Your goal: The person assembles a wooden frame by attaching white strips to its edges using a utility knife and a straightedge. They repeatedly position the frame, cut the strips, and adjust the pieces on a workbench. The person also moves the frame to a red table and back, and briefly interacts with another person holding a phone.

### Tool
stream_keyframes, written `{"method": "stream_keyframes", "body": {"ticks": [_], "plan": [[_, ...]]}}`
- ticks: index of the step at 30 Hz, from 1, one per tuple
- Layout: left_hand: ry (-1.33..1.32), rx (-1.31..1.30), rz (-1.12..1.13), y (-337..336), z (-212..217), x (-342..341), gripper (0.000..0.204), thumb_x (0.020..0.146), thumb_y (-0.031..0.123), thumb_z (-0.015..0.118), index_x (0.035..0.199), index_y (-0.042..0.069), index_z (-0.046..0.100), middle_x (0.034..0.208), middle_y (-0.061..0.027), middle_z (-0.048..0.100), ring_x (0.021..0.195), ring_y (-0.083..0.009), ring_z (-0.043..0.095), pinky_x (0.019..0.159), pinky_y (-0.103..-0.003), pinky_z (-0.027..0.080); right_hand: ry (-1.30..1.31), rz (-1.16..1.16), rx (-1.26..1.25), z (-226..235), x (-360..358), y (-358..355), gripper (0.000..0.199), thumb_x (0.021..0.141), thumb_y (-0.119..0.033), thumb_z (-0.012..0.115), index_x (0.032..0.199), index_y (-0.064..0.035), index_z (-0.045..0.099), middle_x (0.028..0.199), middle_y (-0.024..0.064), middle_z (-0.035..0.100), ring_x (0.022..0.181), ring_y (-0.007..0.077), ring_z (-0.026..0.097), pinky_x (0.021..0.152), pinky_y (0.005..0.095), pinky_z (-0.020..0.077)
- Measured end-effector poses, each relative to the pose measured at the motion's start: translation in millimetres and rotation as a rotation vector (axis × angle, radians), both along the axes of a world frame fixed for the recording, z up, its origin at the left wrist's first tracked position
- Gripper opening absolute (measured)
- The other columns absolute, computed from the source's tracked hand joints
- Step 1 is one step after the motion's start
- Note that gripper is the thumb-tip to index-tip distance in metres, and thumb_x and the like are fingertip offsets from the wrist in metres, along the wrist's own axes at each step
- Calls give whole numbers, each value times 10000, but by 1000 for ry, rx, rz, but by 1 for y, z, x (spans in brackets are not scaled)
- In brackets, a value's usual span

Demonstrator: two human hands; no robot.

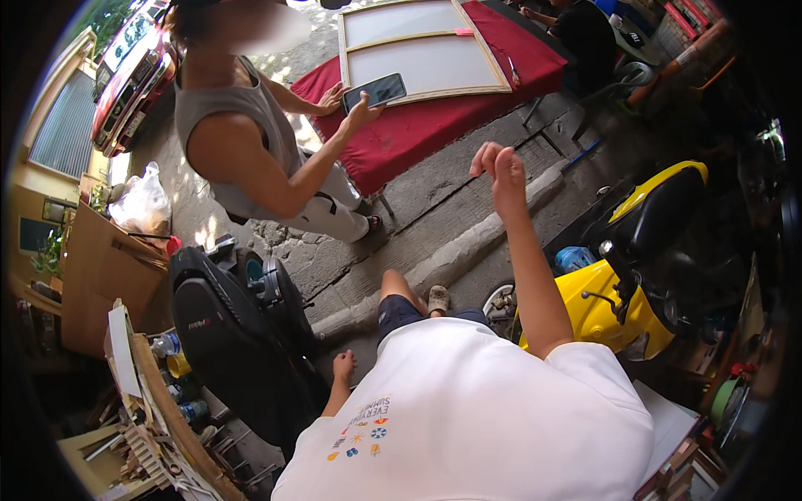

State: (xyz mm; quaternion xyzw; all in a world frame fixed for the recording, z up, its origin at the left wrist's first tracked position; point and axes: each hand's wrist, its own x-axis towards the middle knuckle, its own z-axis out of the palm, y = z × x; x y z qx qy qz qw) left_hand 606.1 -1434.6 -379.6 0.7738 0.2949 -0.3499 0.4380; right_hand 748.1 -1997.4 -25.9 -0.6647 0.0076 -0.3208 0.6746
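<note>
My right hand [504, 175] is raised in front of me, its fingers apart and loosely bent, with nothing in them. Beyond it, a large wooden frame [426, 50] with pale panels lies on a table under a red cloth [418, 138]; my hand is apart from both. Low at my left side hangs my left hand [344, 365], fingers curled in and nothing visible in them. It is nearest to a black scooter [225, 326]. Across from me a person in a grey sleeveless top [242, 142] holds a dark smartphone [374, 93] over the table edge.
A yellow scooter [585, 305] stands close on my right. Wood pieces [150, 442] and a cardboard sheet [109, 275] crowd the left. A stone curb [451, 255] crosses the ground ahead. Another person in black [589, 42] sits beyond the table; a red vehicle [134, 79] is far left.
</note>
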Motion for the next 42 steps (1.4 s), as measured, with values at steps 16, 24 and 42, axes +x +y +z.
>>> {"method": "stream_keyframes", "body": {"ticks": [16, 24, 42], "plan": [[-99, -116, -776, -243, 26, 338, 469, 1013, 397, 564, 1181, -35, 636, 1031, -166, 718, 927, -249, 666, 830, -373, 509, -174, 22, -407, 68, 151, -76, 770, 911, -805, 344, 637, -88, 414, 634, 23, 469, 568, 190, 490, 583, 323, 362], [-69, -39, -740, -298, 65, 382, 502, 1023, 404, 550, 1206, -59, 617, 1098, -228, 693, 995, -312, 657, 874, -389, 501, -216, 100, -318, 66, 226, -124, 752, 890, -789, 401, 642, -81, 442, 637, 33, 488, 572, 194, 497, 575, 322, 376], [-46, 64, 151, -484, 73, 250, 354, 997, 331, 604, 1140, 16, 677, 1020, -130, 718, 925, -201, 683, 804, -329, 527, 597, 487, -476, -132, 485, -361, 410, 1027, -354, 596, 794, -17, 591, 618, -4, 496, 591, 79, 434, 544, 275, 368]]}}
